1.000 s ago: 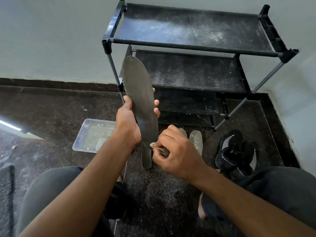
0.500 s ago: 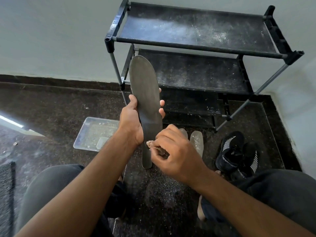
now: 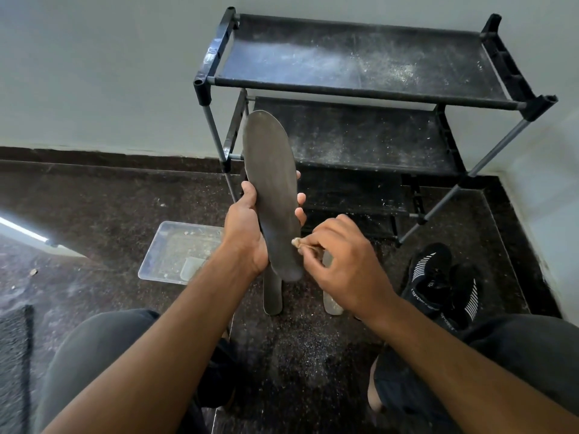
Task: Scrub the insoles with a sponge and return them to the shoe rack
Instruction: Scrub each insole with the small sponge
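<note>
Gripping insole (image 3: pixel 271 195), left hand (image 3: pixel 247 233); "SPORT" on shoe (image 3: pixel 434 286)

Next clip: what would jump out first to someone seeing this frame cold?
The long dark insole at centre frame, held up on end by the left hand while the right hand pinches a small sponge against its lower right edge. Behind it stands a black shoe rack against the wall, its shelves dusted with white powder. A pair of black sneakers lies on the floor at right.
</note>
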Demonstrator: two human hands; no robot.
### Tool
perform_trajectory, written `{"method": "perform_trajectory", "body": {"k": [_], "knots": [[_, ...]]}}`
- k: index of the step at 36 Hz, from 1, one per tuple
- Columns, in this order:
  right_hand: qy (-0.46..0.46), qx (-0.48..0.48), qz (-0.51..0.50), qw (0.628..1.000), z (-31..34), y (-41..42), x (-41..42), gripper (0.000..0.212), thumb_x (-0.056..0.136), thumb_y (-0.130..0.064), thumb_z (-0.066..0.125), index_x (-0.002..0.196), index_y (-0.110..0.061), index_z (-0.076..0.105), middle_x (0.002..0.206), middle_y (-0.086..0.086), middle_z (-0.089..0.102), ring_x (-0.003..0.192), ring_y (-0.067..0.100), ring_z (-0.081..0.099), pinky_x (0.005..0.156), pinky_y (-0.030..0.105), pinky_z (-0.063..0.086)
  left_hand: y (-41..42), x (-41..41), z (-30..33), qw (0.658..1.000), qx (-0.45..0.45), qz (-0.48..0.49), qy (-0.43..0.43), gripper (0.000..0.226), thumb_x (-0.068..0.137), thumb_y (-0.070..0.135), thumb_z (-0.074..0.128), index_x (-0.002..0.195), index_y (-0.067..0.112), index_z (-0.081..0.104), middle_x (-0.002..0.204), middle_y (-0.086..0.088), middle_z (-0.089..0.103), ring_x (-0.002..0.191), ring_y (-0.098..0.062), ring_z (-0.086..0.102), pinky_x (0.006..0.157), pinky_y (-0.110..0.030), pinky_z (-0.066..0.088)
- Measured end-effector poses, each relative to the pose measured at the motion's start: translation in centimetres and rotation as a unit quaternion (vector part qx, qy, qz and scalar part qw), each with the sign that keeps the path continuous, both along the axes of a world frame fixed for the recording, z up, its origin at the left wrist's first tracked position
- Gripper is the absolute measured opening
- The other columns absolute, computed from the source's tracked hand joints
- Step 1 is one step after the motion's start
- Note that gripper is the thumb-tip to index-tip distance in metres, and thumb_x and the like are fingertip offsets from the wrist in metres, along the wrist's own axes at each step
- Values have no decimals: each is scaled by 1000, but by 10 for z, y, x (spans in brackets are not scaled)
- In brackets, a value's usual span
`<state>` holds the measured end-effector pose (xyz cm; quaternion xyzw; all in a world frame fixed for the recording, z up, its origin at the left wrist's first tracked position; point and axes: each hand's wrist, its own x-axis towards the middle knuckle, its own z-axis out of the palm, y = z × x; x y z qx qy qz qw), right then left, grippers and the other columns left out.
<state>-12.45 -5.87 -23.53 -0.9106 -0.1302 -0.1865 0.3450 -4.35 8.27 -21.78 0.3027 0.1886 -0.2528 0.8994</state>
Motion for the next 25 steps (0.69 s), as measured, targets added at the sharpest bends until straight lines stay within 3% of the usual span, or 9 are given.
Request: {"method": "perform_trajectory", "body": {"k": [6,13,16,22,25], "knots": [[1,5,64,998,-2,14,-16,20,93,-10,69,74,-2,65,78,2,57,78,17,47,68,31,45,1,0,-3,1000,8,-17,9,78,105,64,26,134,4,65,122,-9,70,85,-23,69,68,-32,60],[-60,-48,6,997,-1,-3,7,22,99,-11,64,80,-1,68,82,7,60,82,23,51,81,35,50,-11,-14,-5,995,65,-79,-8,80,105,65,25,131,2,65,129,-22,69,111,-31,72,85,-42,61],[-66,-53,-24,996,-1,-10,11,20,99,-12,65,83,-1,70,82,6,59,81,22,50,75,35,49,-15,-17,-9,991,95,-88,-24,78,105,62,27,135,-1,61,134,-20,66,122,-31,66,98,-43,53],[-20,-24,10,999,-10,1,1,26,96,-11,67,71,-4,63,78,3,56,81,17,49,74,30,48,-10,-11,-1,992,109,-54,-21,77,105,62,24,130,1,62,131,-16,69,119,-38,67,89,-50,60],[-36,-36,-3,999,-8,-7,8,27,98,-12,63,72,-3,64,79,4,57,84,19,51,79,28,50,-9,-14,1,988,139,-62,-14,76,106,61,26,127,-1,65,128,-17,70,110,-33,72,83,-44,61]]}}
